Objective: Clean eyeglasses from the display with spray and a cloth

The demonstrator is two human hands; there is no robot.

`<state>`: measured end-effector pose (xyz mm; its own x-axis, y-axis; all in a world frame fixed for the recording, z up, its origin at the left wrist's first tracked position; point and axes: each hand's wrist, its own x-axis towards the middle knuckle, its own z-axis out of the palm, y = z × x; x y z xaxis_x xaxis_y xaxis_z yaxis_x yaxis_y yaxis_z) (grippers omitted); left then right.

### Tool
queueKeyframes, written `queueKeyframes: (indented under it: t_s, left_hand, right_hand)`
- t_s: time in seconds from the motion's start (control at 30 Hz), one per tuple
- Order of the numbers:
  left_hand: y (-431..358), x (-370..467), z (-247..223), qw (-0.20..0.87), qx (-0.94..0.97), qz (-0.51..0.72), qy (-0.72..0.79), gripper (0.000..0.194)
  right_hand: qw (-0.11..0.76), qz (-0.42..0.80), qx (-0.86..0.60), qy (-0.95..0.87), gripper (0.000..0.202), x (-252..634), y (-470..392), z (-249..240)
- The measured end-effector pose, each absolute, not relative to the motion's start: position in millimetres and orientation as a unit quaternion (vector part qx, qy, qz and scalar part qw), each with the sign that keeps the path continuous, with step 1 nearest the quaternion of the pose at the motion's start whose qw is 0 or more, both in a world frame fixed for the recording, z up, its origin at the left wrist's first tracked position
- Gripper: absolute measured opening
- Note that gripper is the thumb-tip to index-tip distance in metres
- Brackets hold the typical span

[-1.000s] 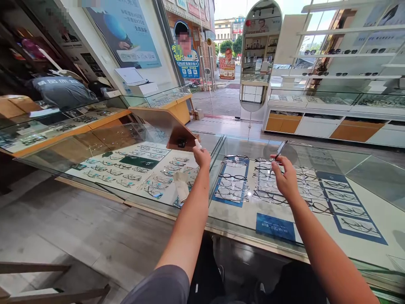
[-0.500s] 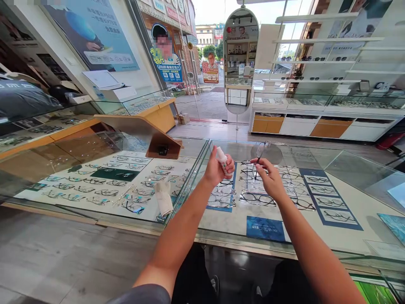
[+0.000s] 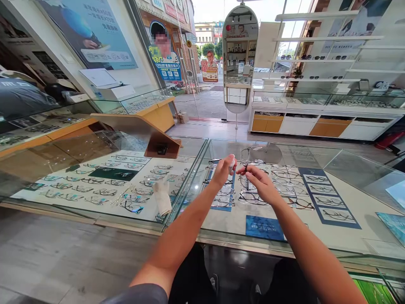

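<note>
My left hand [image 3: 224, 169] is wrapped round a small white bottle [image 3: 232, 162], held above the glass display counter [image 3: 221, 230]. Close to its right, my right hand [image 3: 257, 177] pinches a pair of glasses [image 3: 245, 168] by its dark middle part, with the lenses upright, one above the other. The bottle is beside the glasses; whether they touch I cannot tell. Under the glass lie rows of eyeglass frames [image 3: 255, 197] and a dark blue card [image 3: 265, 228].
On the left counter are a beige cloth [image 3: 162, 197] and a brown wooden stand [image 3: 163, 147]. A round grey tray [image 3: 268, 153] lies beyond my right hand. An oval mirror [image 3: 241, 59] stands further back. Part of a person in grey [image 3: 22, 99] is at far left.
My left hand has turned, tipping the bottle toward the glasses. My right hand has moved left with the glasses, and the two hands are closer together.
</note>
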<state>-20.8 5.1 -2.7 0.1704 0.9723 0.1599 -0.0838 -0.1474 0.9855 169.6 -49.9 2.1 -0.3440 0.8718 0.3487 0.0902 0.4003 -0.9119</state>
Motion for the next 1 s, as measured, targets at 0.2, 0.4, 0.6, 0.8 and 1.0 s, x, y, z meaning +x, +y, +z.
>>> queueKeyframes:
  t_s: [0.2, 0.4, 0.6, 0.8, 1.0]
  left_hand:
    - [3.0, -21.2, -1.1, 0.51, 0.582, 0.492, 0.398, 0.065]
    - [-1.6, -20.3, 3.7, 0.5, 0.597, 0.482, 0.4, 0.067]
    - [-2.9, -22.3, 3.2, 0.47, 0.631, 0.477, 0.391, 0.062]
    - [-6.9, -18.8, -3.3, 0.409, 0.724, 0.401, 0.385, 0.056]
    - [-2.5, -25.6, -2.5, 0.444, 0.698, 0.414, 0.38, 0.061]
  right_hand:
    - [0.443, 0.436, -0.328, -0.711, 0.037, 167.0, -50.1, 0.2]
    - [0.445, 0.444, -0.318, -0.709, 0.036, 168.5, -50.5, 3.1]
    - [0.513, 0.465, -0.333, -0.64, 0.034, 174.2, -41.7, -1.4]
    - [0.554, 0.48, -0.334, -0.593, 0.035, 176.6, -35.2, -5.7]
    - [0.541, 0.464, -0.346, -0.61, 0.038, 177.2, -35.1, -4.8]
